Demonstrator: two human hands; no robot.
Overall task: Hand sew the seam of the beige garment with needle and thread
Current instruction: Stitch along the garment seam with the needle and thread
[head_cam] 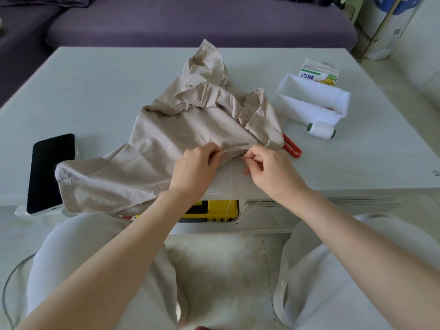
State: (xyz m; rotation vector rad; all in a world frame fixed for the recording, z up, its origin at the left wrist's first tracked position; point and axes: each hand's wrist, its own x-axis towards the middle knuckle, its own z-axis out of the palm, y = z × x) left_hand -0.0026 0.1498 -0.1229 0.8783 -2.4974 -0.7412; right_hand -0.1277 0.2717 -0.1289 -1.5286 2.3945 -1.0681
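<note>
One pale table (107, 96) before purple sofa (190, 22), bearing black phone (51, 172), white tray (309, 101), thread spool (321, 131), red tool (294, 148). Beige garment (171, 129) crumpled across table centre, seam (238, 148) at near edge. Left hand (195, 167) pinching seam; right hand (269, 170) just beside, pinching pale thread (231, 182) trailing off table.

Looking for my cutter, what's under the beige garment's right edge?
A red looped handle sticks out from under the beige garment; the rest is covered by cloth, so the tool cannot be identified.
</note>
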